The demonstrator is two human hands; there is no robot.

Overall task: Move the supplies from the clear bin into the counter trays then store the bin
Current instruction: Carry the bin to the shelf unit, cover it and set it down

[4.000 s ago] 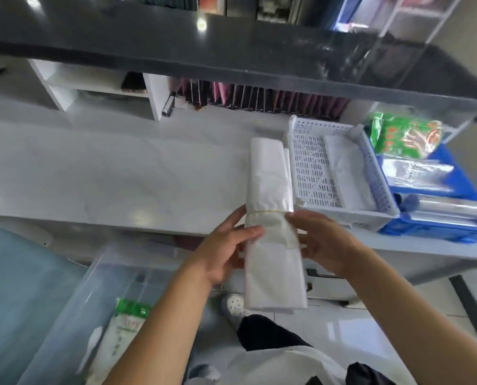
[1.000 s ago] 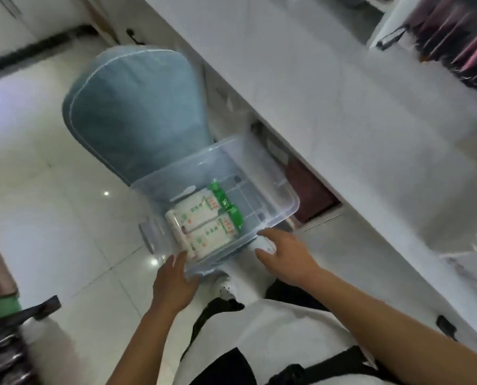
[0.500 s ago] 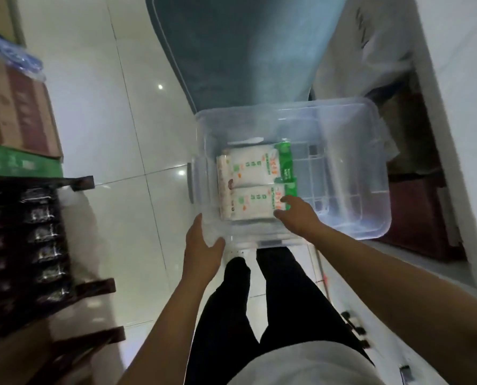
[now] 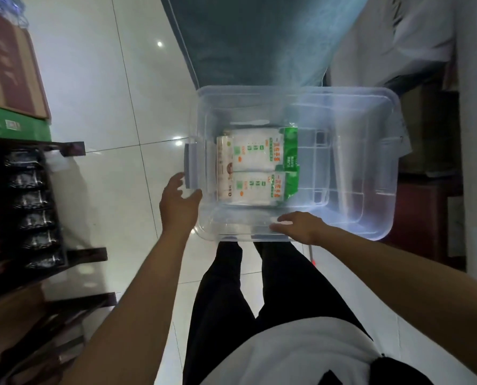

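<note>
The clear bin sits low in front of me, above the tiled floor. Two white packs with green ends lie side by side in its left half; the right half holds nothing I can see. My left hand is at the bin's near left corner by the grey handle, fingers spread and loosely bent, thumb against the wall. Along the near rim lies my right hand, fingers resting on the rim's top edge. The counter trays are out of view.
A teal chair back stands just behind the bin. The white counter's edge runs down the right, with dark storage under it. A dark rack of packets and cardboard boxes stand at the left. My legs are below the bin.
My view swung from the counter down to the bin. In the last half second my right hand drew back from the packs to the near rim, and my left hand moved up to the left corner.
</note>
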